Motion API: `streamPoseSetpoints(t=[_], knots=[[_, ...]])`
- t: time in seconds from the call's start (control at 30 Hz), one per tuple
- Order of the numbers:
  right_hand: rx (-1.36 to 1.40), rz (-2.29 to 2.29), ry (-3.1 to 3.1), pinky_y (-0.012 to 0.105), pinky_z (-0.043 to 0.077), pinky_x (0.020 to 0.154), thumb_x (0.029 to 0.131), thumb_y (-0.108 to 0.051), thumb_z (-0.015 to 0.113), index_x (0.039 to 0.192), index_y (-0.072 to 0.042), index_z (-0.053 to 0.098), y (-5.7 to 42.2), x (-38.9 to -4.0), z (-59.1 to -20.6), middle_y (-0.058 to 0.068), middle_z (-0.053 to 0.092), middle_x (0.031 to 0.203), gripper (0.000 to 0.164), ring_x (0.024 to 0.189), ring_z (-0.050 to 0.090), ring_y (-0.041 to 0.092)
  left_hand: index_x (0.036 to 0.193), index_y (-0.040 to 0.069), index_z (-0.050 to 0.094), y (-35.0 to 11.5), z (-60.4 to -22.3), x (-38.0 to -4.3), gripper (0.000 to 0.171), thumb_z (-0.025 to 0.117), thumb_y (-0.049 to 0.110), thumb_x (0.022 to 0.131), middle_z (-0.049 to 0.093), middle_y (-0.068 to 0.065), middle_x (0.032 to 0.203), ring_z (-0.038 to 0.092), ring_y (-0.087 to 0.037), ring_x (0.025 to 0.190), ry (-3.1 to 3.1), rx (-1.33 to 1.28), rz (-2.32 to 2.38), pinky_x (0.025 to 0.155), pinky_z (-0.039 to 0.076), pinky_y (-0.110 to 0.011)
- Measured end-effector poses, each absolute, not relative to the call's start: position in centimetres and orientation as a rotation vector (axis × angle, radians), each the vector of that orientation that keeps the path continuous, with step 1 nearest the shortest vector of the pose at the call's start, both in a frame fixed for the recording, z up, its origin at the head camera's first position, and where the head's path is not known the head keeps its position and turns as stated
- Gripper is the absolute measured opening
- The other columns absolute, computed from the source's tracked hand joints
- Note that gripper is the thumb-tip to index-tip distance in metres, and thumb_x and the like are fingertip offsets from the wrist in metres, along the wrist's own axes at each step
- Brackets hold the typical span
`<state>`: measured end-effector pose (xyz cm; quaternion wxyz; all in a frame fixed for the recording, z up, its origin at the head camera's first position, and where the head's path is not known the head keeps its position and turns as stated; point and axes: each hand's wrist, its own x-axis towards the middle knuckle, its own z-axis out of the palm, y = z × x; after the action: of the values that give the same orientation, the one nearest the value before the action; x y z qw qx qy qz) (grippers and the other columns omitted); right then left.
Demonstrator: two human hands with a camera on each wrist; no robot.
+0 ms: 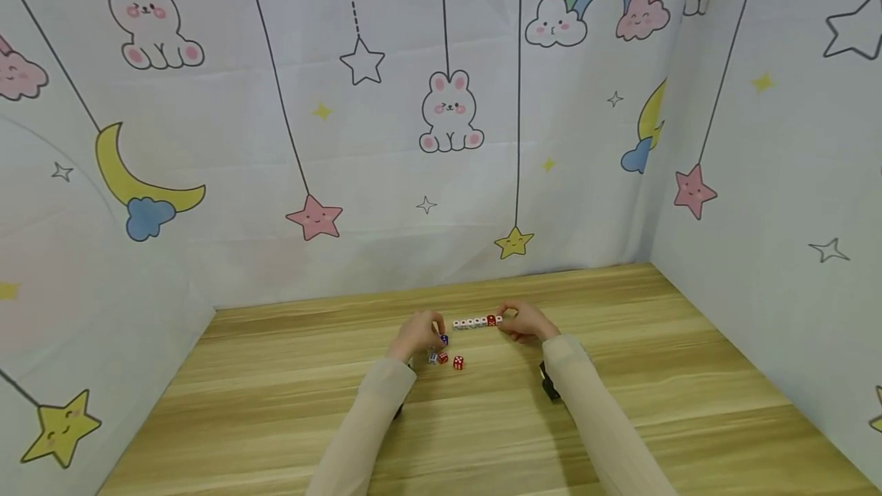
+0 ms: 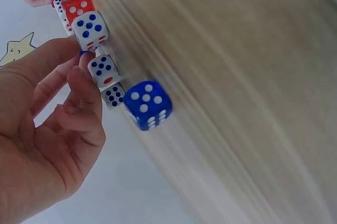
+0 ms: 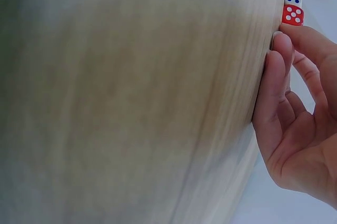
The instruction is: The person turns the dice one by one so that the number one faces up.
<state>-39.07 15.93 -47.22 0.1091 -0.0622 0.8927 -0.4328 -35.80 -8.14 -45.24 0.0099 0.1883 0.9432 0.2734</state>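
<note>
Head view: at centre frame, a row of dice (image 1: pixel 471 324) lies on the tabletop (image 1: pixel 296 396). The left hand (image 1: pixel 419 334), left of the row, pinches a blue die (image 1: pixel 444 341); a white die (image 1: pixel 433 358) and two red dice (image 1: pixel 458 363) lie just below it. The right hand (image 1: pixel 527 322) pinches a white end die (image 1: pixel 499 320) at the row's right end. Left wrist view: the left grip is narrow, at left of frame, its die mostly hidden; a second blue die (image 2: pixel 148 105) occupies the centre. Right wrist view: the right fingertips, at right of frame, adjoin a red row die (image 3: pixel 293 15), upper right.
</note>
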Motion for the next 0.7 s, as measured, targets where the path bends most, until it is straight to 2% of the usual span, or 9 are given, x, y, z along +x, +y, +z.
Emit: streamPoseSetpoints(t=[0.4,0.63,0.7], knots=[[-0.2,-1.254,2.62,0.021,0.039,0.042,0.084,-0.017,0.059,0.102,-0.013,0.057,15.97,-39.13,-47.16,-0.001,0.047,0.051,0.019,0.046,0.045,0.01,0.08,0.006,0.064,-7.88,-44.87,-35.74,0.007,0.067,0.004,0.074,0.064,-0.008,0.075,0.055,-0.014,0.06,2.948,0.578,0.821,0.049,0.038,-0.025],[-0.19,-1.247,2.644,0.021,0.039,0.041,0.083,-0.017,0.06,0.1,-0.014,0.058,16.01,-39.1,-47.31,0.0,0.046,0.05,0.017,0.046,0.045,0.01,0.08,0.008,0.064,-7.88,-44.88,-35.8,0.017,0.07,0.001,0.066,0.065,-0.006,0.076,0.054,-0.013,0.061,2.958,0.583,0.769,0.05,0.039,-0.025],[-0.191,-1.241,2.651,0.021,0.039,0.042,0.083,-0.017,0.06,0.1,-0.015,0.058,16.0,-39.06,-47.28,0.0,0.046,0.05,0.017,0.046,0.045,0.01,0.08,0.008,0.064,-7.85,-44.91,-35.82,0.017,0.07,0.002,0.066,0.064,-0.005,0.076,0.053,-0.012,0.062,2.96,0.586,0.758,0.05,0.038,-0.025]])
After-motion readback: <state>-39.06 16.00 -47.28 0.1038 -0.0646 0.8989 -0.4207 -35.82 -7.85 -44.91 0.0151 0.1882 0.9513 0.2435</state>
